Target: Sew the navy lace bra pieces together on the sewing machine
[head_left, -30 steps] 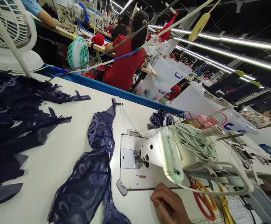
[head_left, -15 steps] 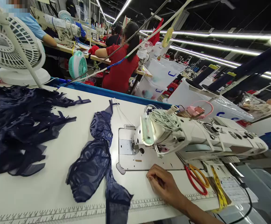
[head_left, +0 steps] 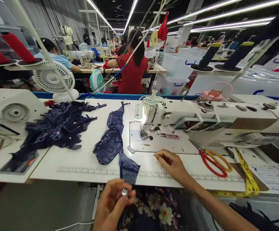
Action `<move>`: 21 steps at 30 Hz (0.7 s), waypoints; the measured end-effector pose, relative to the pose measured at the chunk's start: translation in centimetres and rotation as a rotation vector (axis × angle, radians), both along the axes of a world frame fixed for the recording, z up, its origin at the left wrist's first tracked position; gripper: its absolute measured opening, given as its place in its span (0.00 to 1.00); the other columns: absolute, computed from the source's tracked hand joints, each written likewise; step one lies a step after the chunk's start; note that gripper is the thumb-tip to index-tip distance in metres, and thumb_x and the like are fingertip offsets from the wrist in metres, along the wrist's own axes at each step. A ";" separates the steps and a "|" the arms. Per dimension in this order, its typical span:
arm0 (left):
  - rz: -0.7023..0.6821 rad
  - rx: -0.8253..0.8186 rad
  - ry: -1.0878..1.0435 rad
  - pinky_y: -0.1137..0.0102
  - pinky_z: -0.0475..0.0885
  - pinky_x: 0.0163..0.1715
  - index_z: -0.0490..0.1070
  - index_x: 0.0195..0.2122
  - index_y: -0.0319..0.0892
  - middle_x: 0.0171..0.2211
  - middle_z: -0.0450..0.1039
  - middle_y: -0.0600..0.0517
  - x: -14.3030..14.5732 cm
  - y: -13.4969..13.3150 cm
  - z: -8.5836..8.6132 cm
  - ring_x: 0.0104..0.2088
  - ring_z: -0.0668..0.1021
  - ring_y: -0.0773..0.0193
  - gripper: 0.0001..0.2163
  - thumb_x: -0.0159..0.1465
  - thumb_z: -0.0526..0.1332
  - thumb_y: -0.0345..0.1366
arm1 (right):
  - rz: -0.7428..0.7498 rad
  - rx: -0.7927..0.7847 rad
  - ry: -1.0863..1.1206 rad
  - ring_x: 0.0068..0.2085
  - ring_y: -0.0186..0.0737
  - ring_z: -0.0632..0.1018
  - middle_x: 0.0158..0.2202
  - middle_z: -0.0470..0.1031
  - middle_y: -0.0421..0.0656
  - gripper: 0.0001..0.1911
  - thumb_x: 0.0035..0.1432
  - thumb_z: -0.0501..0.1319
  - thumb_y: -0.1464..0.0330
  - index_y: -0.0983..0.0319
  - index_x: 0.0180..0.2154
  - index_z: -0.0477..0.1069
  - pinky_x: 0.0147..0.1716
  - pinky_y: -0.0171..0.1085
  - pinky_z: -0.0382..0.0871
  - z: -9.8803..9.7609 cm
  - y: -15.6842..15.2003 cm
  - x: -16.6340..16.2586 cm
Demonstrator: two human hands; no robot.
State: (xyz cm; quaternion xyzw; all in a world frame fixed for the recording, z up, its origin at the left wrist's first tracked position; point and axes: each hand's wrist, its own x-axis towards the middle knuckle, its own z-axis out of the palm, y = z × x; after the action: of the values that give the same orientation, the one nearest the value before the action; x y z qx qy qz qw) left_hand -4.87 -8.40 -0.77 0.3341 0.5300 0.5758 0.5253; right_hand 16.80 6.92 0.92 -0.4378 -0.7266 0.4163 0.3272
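Note:
My left hand (head_left: 112,205) is below the table's front edge, over my lap, with its fingers pinched on a small silvery piece (head_left: 124,192). My right hand (head_left: 171,163) rests on the white table (head_left: 81,158) just in front of the sewing machine's base plate (head_left: 158,145), fingers curled together; I cannot make out anything in them. A navy lace garment (head_left: 112,141) lies left of the needle (head_left: 143,133), and its tail hangs over the table edge near my left hand. The white sewing machine (head_left: 201,118) stands to the right.
A heap of navy fabric pieces (head_left: 57,128) covers the table's left. Red and orange scissors (head_left: 213,162) and a yellow measuring tape (head_left: 248,175) lie at the right. A white fan (head_left: 54,80) stands behind. Other people sew at benches beyond, one in a red shirt (head_left: 132,72).
The view has pulled back and levelled, so the whole table and my lap show. My left hand has come into sight, pinching a small piece. My right hand stays before the base plate.

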 end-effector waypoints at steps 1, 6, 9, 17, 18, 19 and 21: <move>-0.014 0.100 0.081 0.63 0.78 0.44 0.68 0.48 0.44 0.43 0.77 0.46 0.3 0.9 1.0 0.42 0.81 0.56 0.17 0.63 0.63 0.47 | 0.015 -0.141 0.087 0.23 0.31 0.66 0.26 0.67 0.39 0.15 0.62 0.58 0.56 0.62 0.36 0.73 0.20 0.32 0.58 0.3 -1.0 -0.5; -0.075 0.308 0.538 0.64 0.70 0.56 0.68 0.53 0.46 0.56 0.69 0.45 2.8 3.9 1.9 0.57 0.73 0.57 0.13 0.68 0.57 0.37 | 0.287 -0.586 0.378 0.23 0.29 0.69 0.31 0.72 0.41 0.23 0.60 0.61 0.53 0.61 0.50 0.71 0.19 0.30 0.62 2.3 -6.0 -2.2; -0.115 0.337 0.632 0.63 0.70 0.57 0.67 0.56 0.48 0.60 0.66 0.46 3.9 4.2 1.0 0.60 0.70 0.56 0.15 0.69 0.54 0.34 | 0.301 -0.599 0.464 0.30 0.33 0.73 0.31 0.71 0.41 0.23 0.59 0.64 0.55 0.61 0.50 0.72 0.22 0.30 0.65 2.6 -6.7 -1.9; -0.091 0.653 0.854 0.65 0.71 0.56 0.48 0.66 0.50 0.51 0.76 0.50 6.0 5.3 -0.8 0.57 0.74 0.61 0.27 0.68 0.53 0.27 | 0.204 -0.680 0.606 0.32 0.32 0.73 0.33 0.74 0.42 0.18 0.55 0.67 0.59 0.63 0.44 0.77 0.30 0.31 0.65 1.3 -5.9 0.5; -0.048 0.670 0.879 0.65 0.71 0.56 0.50 0.66 0.50 0.50 0.77 0.50 6.3 5.6 -1.1 0.57 0.74 0.60 0.26 0.68 0.54 0.27 | 0.178 -0.692 0.628 0.31 0.31 0.73 0.32 0.74 0.41 0.16 0.54 0.68 0.60 0.63 0.42 0.77 0.31 0.31 0.65 1.1 -5.9 0.7; 0.000 0.678 0.892 0.64 0.71 0.56 0.52 0.65 0.50 0.49 0.77 0.50 6.7 5.9 -1.5 0.56 0.74 0.59 0.25 0.68 0.54 0.28 | 0.148 -0.695 0.643 0.30 0.30 0.73 0.31 0.74 0.40 0.15 0.53 0.68 0.62 0.63 0.41 0.77 0.30 0.31 0.64 0.8 -5.8 1.0; 0.094 0.674 0.891 0.63 0.71 0.55 0.57 0.63 0.49 0.47 0.78 0.50 7.2 6.5 -1.8 0.55 0.76 0.58 0.23 0.68 0.56 0.30 | 0.090 -0.640 0.593 0.29 0.31 0.73 0.30 0.74 0.40 0.14 0.53 0.66 0.64 0.63 0.41 0.76 0.30 0.30 0.65 0.4 -5.1 1.7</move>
State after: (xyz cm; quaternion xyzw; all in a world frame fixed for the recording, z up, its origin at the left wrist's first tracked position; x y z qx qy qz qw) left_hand 2.34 -1.86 -2.60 0.6703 0.5019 0.5394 0.0886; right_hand 18.46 1.85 1.35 -0.3466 -0.4540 0.7420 0.3511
